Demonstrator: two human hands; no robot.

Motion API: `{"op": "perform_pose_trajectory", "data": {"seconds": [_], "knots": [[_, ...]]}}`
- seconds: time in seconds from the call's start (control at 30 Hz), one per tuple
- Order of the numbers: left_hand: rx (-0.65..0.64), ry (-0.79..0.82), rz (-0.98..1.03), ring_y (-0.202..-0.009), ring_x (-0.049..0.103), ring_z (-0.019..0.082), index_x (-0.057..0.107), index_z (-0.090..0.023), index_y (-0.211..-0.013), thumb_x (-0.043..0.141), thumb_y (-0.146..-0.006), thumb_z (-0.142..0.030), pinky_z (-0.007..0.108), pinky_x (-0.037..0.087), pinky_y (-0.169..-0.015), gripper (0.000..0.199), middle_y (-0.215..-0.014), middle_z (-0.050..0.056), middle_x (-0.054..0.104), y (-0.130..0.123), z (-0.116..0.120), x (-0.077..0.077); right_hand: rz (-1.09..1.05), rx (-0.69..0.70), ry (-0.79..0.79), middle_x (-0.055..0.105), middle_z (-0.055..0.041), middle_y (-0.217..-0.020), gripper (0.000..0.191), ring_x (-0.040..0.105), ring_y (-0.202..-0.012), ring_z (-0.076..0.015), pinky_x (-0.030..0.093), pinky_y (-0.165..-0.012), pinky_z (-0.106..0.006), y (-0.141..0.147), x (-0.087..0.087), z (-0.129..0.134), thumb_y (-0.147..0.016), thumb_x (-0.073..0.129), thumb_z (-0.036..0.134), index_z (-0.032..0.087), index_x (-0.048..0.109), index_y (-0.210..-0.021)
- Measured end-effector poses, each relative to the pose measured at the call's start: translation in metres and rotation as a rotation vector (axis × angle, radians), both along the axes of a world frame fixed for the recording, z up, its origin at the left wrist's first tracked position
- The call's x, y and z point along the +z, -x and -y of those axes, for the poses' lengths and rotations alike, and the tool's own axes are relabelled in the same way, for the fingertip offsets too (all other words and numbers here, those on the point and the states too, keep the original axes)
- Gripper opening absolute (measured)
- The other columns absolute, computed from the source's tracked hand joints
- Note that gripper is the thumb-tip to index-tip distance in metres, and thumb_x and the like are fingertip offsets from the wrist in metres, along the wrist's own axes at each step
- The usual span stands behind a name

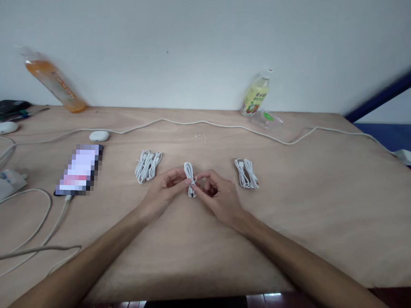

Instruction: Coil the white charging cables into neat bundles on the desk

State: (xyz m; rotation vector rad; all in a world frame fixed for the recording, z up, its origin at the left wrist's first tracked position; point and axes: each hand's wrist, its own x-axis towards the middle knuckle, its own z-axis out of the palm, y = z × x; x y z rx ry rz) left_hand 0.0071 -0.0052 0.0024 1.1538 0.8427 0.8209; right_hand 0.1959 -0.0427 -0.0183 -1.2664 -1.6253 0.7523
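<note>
A coiled white cable [188, 170] is held upright between my two hands over the middle of the table. My left hand [167, 185] pinches the bundle from its left side, thumb across the front. From the right, my right hand [219, 192] has thumb and index finger closed at the bundle's waist, where a thin white tie [194, 178] seems to loop round it. To the left lie coiled white cables [148, 166] in a pile. Another group of coiled white cables [246, 173] rests to the right of my right hand.
A phone [79, 170] on a charging cable and a white earbud case [99, 136] lie left. Short tie pieces [200, 136] lie ahead. A long white cord [206, 122] crosses the back. An orange drink bottle [56, 86] and a yellow drink bottle [256, 96] lean against the wall.
</note>
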Motion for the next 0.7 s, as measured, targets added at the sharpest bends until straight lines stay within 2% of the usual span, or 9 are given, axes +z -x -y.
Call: {"op": "perform_pose_trajectory", "data": {"seconds": [0.4, 0.6, 0.7], "knots": [[-0.009, 0.017, 0.008, -0.087, 0.07, 0.018, 0.082, -0.02, -0.095, 0.09, -0.084, -0.038, 0.03, 0.052, -0.088, 0.023, -0.091, 0.002, 0.079, 0.0013, -0.0024, -0.0045, 0.032, -0.015, -0.113, 0.049, 0.0089, -0.061, 0.005, 0.044, -0.051, -0.011, 0.034, -0.051, -0.025, 0.0011, -0.0009, 0.0037, -0.097, 0.069, 0.029, 0.024, 0.067, -0.098], [-0.056, 0.086, 0.06, -0.093, 0.076, 0.021, 0.084, -0.019, -0.103, 0.089, -0.085, -0.04, 0.033, 0.059, -0.091, 0.028, -0.102, 0.006, 0.084, 0.0008, -0.0053, -0.0046, -0.006, -0.007, -0.009, 0.049, 0.0088, -0.06, 0.008, 0.044, -0.051, -0.0122, 0.035, -0.052, -0.026, 0.0002, 0.0062, 0.0033, -0.096, 0.065, 0.032, 0.024, 0.065, -0.096], [-0.039, 0.101, 0.078, -0.094, 0.079, 0.021, 0.084, -0.019, -0.103, 0.091, -0.083, -0.039, 0.035, 0.061, -0.093, 0.029, -0.103, 0.006, 0.086, 0.0001, -0.0059, -0.0038, -0.031, -0.001, 0.044, 0.05, 0.009, -0.059, 0.01, 0.045, -0.051, -0.0127, 0.036, -0.052, -0.026, -0.0012, 0.008, 0.0024, -0.097, 0.064, 0.034, 0.024, 0.063, -0.097]]}}
